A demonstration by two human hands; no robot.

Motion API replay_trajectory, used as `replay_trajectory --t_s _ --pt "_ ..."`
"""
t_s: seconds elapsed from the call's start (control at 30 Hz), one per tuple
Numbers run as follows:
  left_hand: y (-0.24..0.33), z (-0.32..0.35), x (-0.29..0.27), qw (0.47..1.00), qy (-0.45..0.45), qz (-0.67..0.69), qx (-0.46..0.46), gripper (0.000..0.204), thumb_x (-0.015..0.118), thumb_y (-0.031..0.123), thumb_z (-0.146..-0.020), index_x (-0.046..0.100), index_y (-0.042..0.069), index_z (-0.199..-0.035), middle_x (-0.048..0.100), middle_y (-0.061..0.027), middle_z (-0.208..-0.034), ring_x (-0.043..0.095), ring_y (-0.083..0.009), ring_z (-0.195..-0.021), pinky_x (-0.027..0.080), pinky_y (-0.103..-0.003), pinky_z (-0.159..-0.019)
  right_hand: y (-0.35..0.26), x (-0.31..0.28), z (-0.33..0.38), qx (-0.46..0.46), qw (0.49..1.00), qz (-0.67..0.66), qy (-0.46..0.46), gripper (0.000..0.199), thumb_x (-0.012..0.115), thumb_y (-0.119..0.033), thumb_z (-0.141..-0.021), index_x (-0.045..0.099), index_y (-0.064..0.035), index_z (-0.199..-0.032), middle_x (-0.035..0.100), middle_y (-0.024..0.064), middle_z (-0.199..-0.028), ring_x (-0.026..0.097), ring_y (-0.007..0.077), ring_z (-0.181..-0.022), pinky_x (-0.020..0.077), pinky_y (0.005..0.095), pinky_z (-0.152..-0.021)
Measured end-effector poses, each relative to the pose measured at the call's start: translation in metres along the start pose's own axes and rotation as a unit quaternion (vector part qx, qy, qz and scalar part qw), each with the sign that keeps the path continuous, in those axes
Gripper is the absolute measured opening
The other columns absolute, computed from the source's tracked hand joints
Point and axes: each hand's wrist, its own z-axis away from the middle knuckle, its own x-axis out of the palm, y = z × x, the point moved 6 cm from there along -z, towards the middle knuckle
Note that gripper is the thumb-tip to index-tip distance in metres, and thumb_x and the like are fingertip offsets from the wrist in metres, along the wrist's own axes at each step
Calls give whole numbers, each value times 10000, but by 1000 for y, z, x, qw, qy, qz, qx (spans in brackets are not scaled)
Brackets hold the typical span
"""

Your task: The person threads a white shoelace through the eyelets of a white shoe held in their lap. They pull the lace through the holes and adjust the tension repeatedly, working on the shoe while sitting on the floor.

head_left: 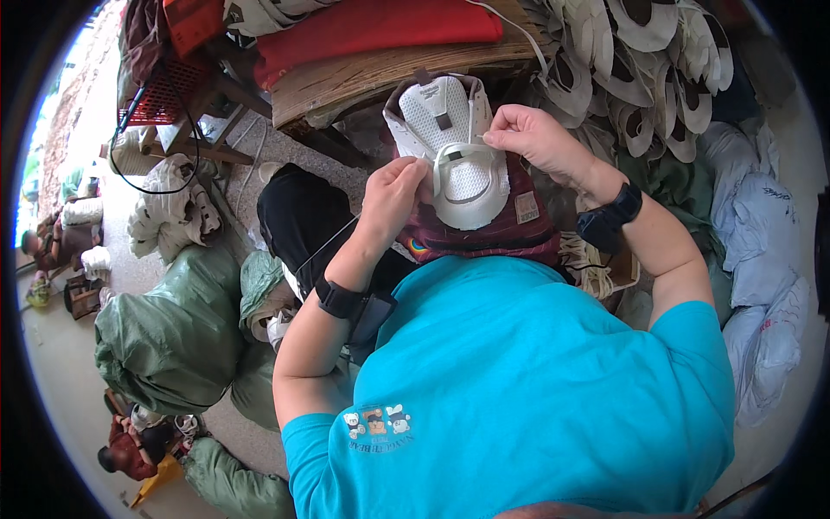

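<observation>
A white shoe upper [471, 186] with a perforated toe and a dark-edged collar lies in my lap on a maroon cloth [532, 229]. Its padded tongue [437, 104] stands up with a small dark loop in the middle. A white shoelace [458, 154] crosses the upper below the tongue. My right hand [532, 143] is closed in a pinch on the lace at the upper's right edge. At the left edge, my left hand [393, 195] is closed too, thumb and fingers pressed together beside the lace; what lies between them is mostly hidden.
Ahead stands a wooden bench [346, 82] with red cloth [380, 39]. White shoe uppers [640, 69] hang in bunches at the upper right. Green sacks [173, 324] lie left, pale sacks [765, 233] right. Laces [588, 264] sit by my right side. Another person [130, 454] sits far left.
</observation>
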Motion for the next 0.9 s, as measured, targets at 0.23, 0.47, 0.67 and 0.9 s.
replay_trajectory --t_s 0.23,0.47,0.67,0.9 --pt "5 -9 -8 999 -10 11 -52 294 539 238 -964 603 66 -734 535 7 -622 436 -66 -525 326 -221 -488 -49 16 4 -129 910 388 75 140 646 -145 -882 578 -24 -865 618 80 -752 614 206 -688 476 363 -622" --pt "14 -21 -9 984 -7 -179 13 259 556 197 -964 640 6 -810 529 -8 -660 559 -125 -617 460 -274 -581 -59 35 -4 -218 793 567 42 163 654 -161 -833 559 -42 -892 623 147 -799 637 363 -784 506 467 -679" --pt "93 7 -3 806 40 -478 348 260 747 121 -777 630 43 -996 570 -118 -1030 614 -316 -949 517 -397 -791 -88 35 0 -316 750 581 -10 283 762 -126 -752 569 -48 -944 561 107 -1021 598 311 -1011 500 438 -839" --pt "96 -17 -8 776 -72 -540 317 362 779 61 -688 586 64 -995 548 -108 -1015 572 -344 -1006 489 -422 -867 -95 32 -20 -191 756 603 -169 330 786 -101 -722 573 -61 -971 533 95 -1047 618 318 -955 516 445 -802"
